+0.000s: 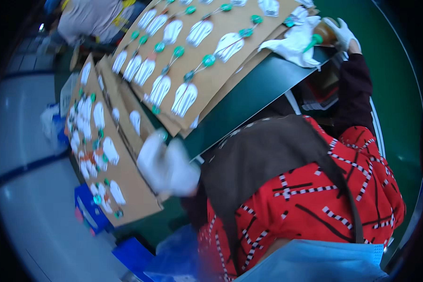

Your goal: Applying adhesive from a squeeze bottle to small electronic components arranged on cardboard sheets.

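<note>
My right hand [343, 34], in a white glove, is closed around a brown rounded container [325, 34] at the far right corner of the dark green table. A green spout-like piece [313, 43] sticks out beside it, over a crumpled white cloth [296, 46]. My left hand [167, 165], also white-gloved, is raised between the two stacks of cardboard and smeared by motion; its fingers cannot be made out. A small pale green round thing [162, 133] shows at its upper edge. Nearest to it lies a brown cardboard sheet [143, 188] carrying white oval pieces and green round parts.
A larger cardboard stack [192, 28] with rows of white ovals, strings and green discs covers much of the table [249, 96]. Another person [91, 21] is at the upper left. Blue bins [90, 209] stand at lower left. Reddish-brown items [323, 89] lie under the table's right end.
</note>
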`<act>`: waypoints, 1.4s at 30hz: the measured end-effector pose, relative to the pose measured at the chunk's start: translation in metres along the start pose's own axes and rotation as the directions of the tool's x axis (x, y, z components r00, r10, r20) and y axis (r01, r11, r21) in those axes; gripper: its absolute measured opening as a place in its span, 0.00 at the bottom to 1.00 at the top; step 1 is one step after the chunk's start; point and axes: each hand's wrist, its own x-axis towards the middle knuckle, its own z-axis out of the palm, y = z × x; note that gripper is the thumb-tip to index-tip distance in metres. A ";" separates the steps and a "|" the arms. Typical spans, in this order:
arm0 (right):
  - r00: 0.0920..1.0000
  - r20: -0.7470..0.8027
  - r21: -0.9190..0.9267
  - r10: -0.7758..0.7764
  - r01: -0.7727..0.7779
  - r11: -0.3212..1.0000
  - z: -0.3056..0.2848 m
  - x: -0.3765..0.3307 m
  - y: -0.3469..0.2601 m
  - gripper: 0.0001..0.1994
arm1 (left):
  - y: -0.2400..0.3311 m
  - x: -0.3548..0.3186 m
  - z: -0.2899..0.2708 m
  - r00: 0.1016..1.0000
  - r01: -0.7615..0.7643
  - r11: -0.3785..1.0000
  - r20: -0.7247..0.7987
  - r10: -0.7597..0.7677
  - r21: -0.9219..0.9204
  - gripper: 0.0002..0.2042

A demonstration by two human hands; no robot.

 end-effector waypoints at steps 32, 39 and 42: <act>0.872 0.307 0.821 -0.381 -0.445 -0.358 0.032 -0.088 -0.145 0.29 | -0.074 0.029 0.048 0.939 0.004 0.928 0.318 -0.132 0.373 0.05; 0.883 -0.210 0.962 -0.420 0.111 -0.249 0.086 -0.153 -0.263 0.23 | -0.087 0.030 0.049 0.923 0.212 0.945 0.268 -0.277 0.248 0.11; 0.825 0.183 0.964 -0.535 -0.258 -0.068 0.087 -0.170 -0.268 0.28 | -0.080 0.033 0.049 0.917 0.125 0.973 0.352 -0.187 0.193 0.08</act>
